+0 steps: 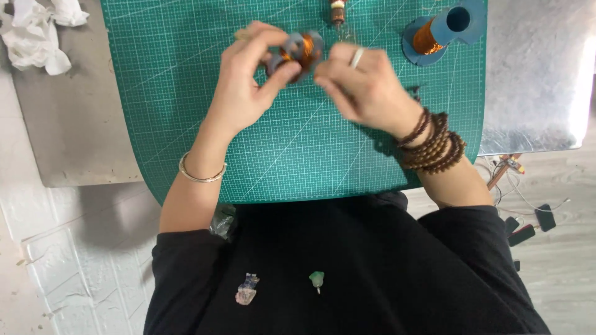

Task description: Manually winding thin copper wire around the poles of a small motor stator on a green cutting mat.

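Lying at the far left corner of the grey metal bench (74,136) is a heap of crumpled white tissue (38,31), well clear of the green cutting mat (298,167) that covers the middle of the bench and overhangs its near edge. Over the far half of the mat, the left hand (248,87) pinches a small blue-grey bobbin (299,54) wound with copper-coloured wire, thumb below and fingers curled over its top; a thin metal bangle (202,174) sits on that wrist. The bobbin is held up just above the mat, between both hands, near the mat's far edge. Touching it from the other side, the right hand (363,87) is blurred; its fingers are drawn narrowly together at the bobbin's rim, but whether they pinch wire cannot be told. A pale ring (357,57) shows on one finger, and several strands of brown wooden beads (431,142) wrap the wrist. Just beyond the hands, at the mat's far edge, a small brown and white cylindrical part (337,11) stands. Near the mat's far right corner lies a larger blue spool (442,28) of copper wire, tipped on its side. Off the bench's right edge, loose cables (528,211) lie on the floor.
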